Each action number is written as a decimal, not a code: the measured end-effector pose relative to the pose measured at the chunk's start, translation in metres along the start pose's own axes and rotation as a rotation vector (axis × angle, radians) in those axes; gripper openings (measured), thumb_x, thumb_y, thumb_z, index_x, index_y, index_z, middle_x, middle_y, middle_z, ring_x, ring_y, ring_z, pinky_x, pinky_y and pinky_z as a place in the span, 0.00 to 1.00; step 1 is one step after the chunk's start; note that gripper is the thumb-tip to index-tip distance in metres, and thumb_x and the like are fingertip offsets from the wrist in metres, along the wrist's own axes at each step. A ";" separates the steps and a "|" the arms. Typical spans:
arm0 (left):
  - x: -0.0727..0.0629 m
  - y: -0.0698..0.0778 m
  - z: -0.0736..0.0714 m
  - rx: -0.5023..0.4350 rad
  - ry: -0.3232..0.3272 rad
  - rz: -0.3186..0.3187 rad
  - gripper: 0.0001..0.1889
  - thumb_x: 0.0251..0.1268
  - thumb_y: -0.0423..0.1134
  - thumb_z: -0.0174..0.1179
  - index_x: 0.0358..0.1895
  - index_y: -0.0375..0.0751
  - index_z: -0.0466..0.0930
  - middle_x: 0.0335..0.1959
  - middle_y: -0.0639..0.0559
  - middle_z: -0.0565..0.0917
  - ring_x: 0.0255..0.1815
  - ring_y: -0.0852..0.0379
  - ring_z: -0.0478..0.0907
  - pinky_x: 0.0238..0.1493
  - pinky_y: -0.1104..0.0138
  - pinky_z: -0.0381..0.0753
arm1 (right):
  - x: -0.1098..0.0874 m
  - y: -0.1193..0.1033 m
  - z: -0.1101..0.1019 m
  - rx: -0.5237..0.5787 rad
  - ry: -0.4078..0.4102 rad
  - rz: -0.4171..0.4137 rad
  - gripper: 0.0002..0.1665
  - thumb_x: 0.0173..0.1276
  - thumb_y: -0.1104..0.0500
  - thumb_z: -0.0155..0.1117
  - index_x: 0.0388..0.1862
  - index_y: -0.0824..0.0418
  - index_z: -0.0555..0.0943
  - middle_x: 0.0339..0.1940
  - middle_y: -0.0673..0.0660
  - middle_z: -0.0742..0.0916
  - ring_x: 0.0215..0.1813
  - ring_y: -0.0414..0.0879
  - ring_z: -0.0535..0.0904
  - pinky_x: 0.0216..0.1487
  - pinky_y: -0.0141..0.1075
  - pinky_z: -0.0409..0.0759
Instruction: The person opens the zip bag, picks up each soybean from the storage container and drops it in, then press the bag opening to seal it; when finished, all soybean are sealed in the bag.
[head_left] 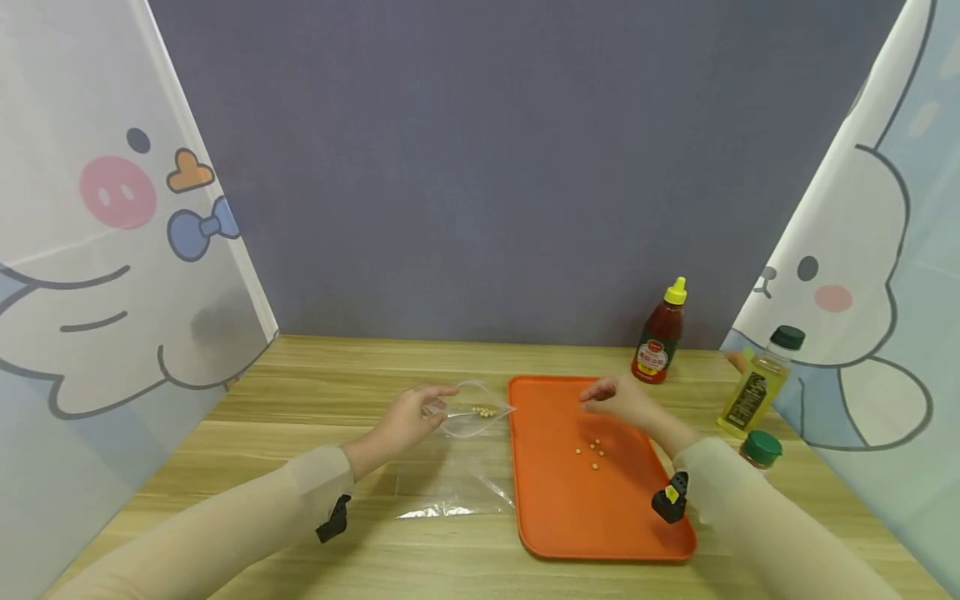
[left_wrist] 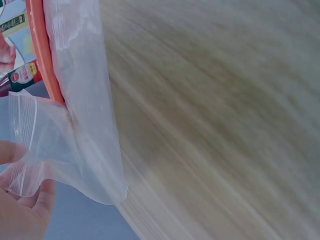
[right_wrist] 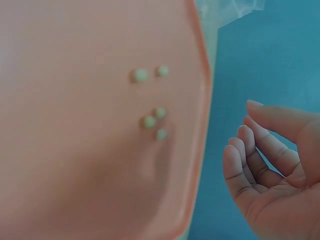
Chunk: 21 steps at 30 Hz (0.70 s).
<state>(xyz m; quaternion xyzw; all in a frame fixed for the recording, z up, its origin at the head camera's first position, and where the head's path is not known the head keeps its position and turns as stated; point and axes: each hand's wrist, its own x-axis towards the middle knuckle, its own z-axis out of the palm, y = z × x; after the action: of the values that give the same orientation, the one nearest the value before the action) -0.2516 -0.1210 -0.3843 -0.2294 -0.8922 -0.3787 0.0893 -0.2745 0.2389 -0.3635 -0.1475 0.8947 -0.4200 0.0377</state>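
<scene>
My left hand (head_left: 407,421) pinches the rim of a clear zip-lock bag (left_wrist: 90,110), thumb on one side and fingers on the other. The bag's mouth gapes, and a small cluster of pale yellow round beans (head_left: 484,412) shows inside it in the head view. My right hand (head_left: 618,400) hovers over the far part of an orange tray (head_left: 547,500), fingers loosely bent and thumb tip close to the index fingertip. Nothing shows between them in the right wrist view. Several loose beans (right_wrist: 149,121) lie on the tray below that hand.
A red sauce bottle (head_left: 658,342) with a yellow cap stands behind the tray. To the right are an oil bottle (head_left: 757,387) and a green-capped jar (head_left: 761,448), partly hidden by the right sleeve. A grey panel (head_left: 465,167) rises behind the wooden table (head_left: 330,367).
</scene>
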 end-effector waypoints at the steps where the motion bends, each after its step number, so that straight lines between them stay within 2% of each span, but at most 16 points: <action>1: 0.000 0.000 -0.001 -0.005 -0.002 -0.001 0.22 0.59 0.25 0.63 0.58 0.37 0.78 0.56 0.37 0.81 0.44 0.46 0.84 0.36 0.71 0.86 | -0.001 0.003 0.000 0.004 -0.003 0.002 0.15 0.64 0.64 0.66 0.44 0.75 0.82 0.40 0.63 0.89 0.38 0.44 0.82 0.42 0.38 0.84; 10: -0.003 -0.001 -0.004 -0.007 0.000 0.003 0.22 0.59 0.26 0.62 0.58 0.36 0.78 0.56 0.37 0.81 0.45 0.45 0.84 0.38 0.69 0.86 | -0.010 0.021 0.003 0.054 -0.060 0.089 0.14 0.61 0.65 0.69 0.43 0.74 0.82 0.34 0.57 0.89 0.28 0.42 0.78 0.29 0.33 0.81; 14: -0.003 -0.001 -0.004 -0.004 -0.002 0.003 0.22 0.59 0.26 0.63 0.58 0.36 0.78 0.56 0.38 0.81 0.44 0.44 0.84 0.37 0.69 0.86 | -0.012 0.027 0.003 0.063 -0.094 0.096 0.13 0.59 0.65 0.70 0.41 0.74 0.83 0.31 0.57 0.89 0.24 0.40 0.77 0.27 0.32 0.80; 21: -0.003 -0.002 -0.002 0.011 0.006 0.014 0.21 0.58 0.25 0.63 0.58 0.35 0.78 0.56 0.37 0.82 0.44 0.45 0.84 0.37 0.68 0.86 | -0.016 0.032 0.003 0.046 -0.113 0.141 0.12 0.58 0.64 0.72 0.38 0.72 0.84 0.29 0.53 0.87 0.24 0.41 0.74 0.27 0.31 0.78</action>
<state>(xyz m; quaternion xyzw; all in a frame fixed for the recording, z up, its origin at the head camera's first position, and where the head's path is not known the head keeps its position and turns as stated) -0.2501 -0.1248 -0.3848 -0.2340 -0.8923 -0.3739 0.0959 -0.2665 0.2609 -0.3905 -0.1067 0.8895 -0.4275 0.1209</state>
